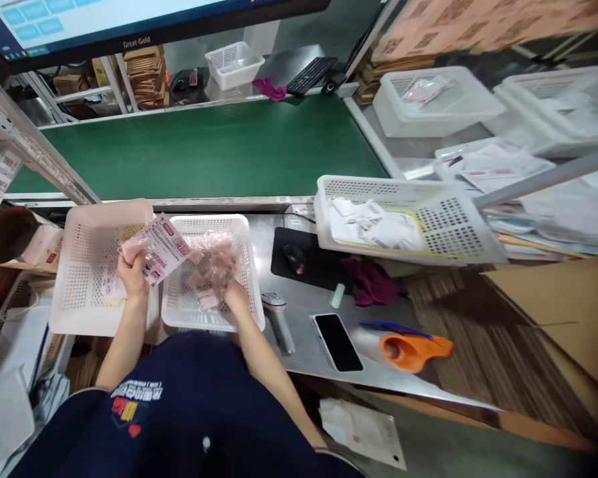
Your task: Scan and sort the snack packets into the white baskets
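Observation:
My left hand [133,273] is closed on a printed card [162,249] with pink and dark lettering, and a small pinkish clear packet sits at its fingers. It is above the right part of a pale pink-white basket [62,292], in which a few pinkish and yellow pieces lie. In the white basket [254,292] beside it, my right hand [235,297] grips among clear plastic packets [212,262] with pink cards inside. Its fingertips are partly hidden by the shiny plastic. The printed card overlaps the left rim of that white basket.
Right of the baskets lie a scanner [279,322], a mouse [294,257], a phone [337,342] and an orange tape dispenser [413,350]. A long white basket [448,229] holds white packets. Behind runs a green conveyor belt [214,149], with a monitor [149,33] overhead.

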`<control>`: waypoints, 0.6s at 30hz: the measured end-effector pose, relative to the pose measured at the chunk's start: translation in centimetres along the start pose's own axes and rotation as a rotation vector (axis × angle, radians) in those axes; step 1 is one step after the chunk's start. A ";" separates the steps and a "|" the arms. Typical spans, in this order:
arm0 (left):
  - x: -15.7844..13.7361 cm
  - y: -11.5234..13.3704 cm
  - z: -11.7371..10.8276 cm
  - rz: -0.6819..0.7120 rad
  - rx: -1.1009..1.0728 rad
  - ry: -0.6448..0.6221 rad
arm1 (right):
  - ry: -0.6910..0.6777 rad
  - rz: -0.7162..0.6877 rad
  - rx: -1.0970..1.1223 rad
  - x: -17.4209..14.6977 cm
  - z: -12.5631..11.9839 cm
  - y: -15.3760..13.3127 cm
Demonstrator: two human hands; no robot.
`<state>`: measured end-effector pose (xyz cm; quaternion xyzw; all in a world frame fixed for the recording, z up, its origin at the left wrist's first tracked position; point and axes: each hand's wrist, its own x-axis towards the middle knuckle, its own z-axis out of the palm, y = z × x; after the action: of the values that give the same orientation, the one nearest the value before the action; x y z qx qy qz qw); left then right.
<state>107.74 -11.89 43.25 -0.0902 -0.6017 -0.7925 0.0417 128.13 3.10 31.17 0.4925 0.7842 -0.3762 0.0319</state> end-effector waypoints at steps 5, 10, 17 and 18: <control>-0.6 2.4 -0.4 0.095 0.128 -0.356 | -0.048 -0.137 0.052 -3.5 -5.7 1.9; -2.4 7.7 1.6 0.266 0.375 -1.302 | -0.089 -0.461 0.106 -5.4 -15.4 1.7; -6.8 8.1 5.6 0.371 0.578 -1.591 | 0.077 -0.817 0.121 -7.9 -23.2 -3.1; -7.3 7.5 5.6 0.347 0.577 -1.548 | 0.157 -0.812 0.169 -8.0 -23.3 -2.9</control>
<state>116.75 -8.83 50.44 -0.6848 -0.6170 -0.3045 -0.2401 137.35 10.92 52.82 0.1714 0.8811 -0.3823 -0.2194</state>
